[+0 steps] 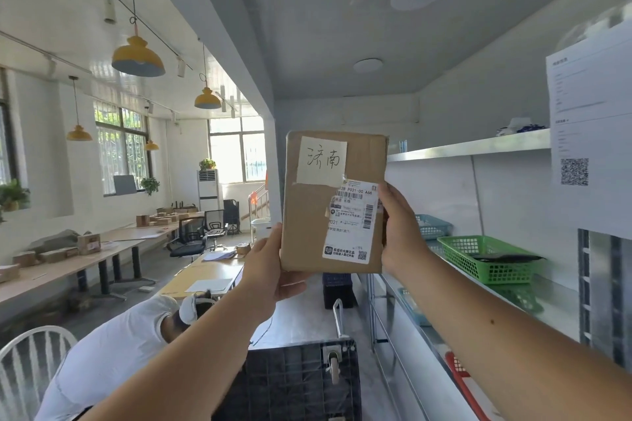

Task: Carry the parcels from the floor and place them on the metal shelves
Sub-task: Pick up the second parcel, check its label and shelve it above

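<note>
I hold a flat brown cardboard parcel [307,215] upright at chest height, its face toward me. It carries a white handwritten note at the top and a printed shipping label at the lower right. My left hand [270,267] grips its lower left corner from below. My right hand [398,229] grips its right edge. The metal shelves [478,147] run along the right wall, just right of the parcel.
A green basket [485,260] and a blue basket [432,225] sit on the middle shelf. A person in white [113,362] bends low at the lower left beside an upturned black cart [301,383]. A white chair [30,366] and long tables [85,256] stand to the left.
</note>
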Tool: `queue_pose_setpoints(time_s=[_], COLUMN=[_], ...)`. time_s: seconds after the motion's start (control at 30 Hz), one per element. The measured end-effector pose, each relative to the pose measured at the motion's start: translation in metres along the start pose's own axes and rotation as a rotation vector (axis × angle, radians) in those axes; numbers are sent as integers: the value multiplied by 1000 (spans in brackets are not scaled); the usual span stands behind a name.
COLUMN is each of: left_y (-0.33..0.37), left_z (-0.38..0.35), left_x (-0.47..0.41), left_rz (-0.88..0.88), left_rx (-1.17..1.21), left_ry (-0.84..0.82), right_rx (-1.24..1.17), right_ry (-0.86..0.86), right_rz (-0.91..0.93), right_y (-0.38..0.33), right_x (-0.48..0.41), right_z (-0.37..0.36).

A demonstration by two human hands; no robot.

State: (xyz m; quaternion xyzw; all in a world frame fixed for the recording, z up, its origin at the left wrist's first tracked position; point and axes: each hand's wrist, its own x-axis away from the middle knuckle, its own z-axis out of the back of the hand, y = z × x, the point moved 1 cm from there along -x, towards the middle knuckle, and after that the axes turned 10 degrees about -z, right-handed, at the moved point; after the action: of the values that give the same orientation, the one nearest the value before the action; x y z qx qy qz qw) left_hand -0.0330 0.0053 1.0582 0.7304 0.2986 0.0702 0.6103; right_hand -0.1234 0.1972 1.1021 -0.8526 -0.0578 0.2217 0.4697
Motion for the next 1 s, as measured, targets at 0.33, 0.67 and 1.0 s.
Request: queue_pose_setpoints(time_s=[0.33,0.67,1.0], left_y=[26,41,28], left_z=[37,66,44], left_x=[-23,-41,-26], left_rz=[-131,-132,-15], left_rx=[-76,86,128], left_ry=[-46,-193,-284], right_rx=[-47,30,240], right_ry=[69,127,320], right_rz=[-111,-100,-3], right_y=[10,32,27], right_x=[8,13,48], right_z=[-50,-78,-54])
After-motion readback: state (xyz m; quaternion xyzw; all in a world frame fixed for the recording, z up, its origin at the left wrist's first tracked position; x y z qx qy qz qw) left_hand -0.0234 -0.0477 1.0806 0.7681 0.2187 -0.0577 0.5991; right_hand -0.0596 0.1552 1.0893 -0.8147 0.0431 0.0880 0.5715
